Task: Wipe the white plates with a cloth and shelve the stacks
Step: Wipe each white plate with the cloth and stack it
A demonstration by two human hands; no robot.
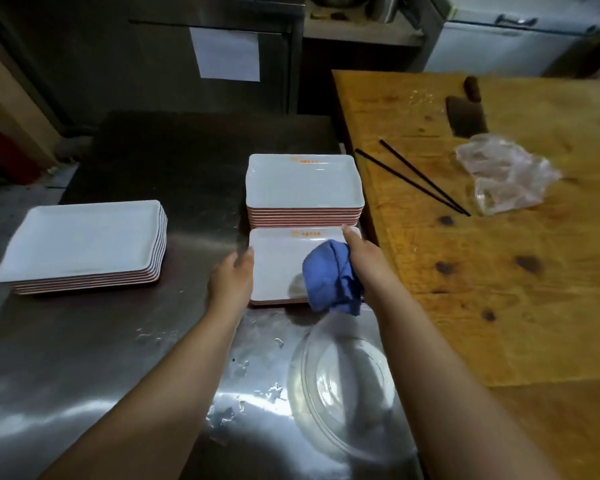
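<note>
A white rectangular plate (276, 268) lies on the steel counter (118, 341) in front of me. My left hand (231, 282) holds its left edge. My right hand (359, 252) grips a blue cloth (331, 280) that rests on the plate's right part. Just behind it stands a stack of white plates (302, 183) with an orange print on the top one. A second, lower stack of white plates (84, 244) sits at the counter's left.
A clear glass plate (347, 389) lies near me on the counter. To the right is a wooden chopping block (499, 271) with black chopsticks (413, 178), a cleaver (465, 112) and crumpled clear plastic (506, 174). A paper sheet (226, 53) hangs on the steel wall behind.
</note>
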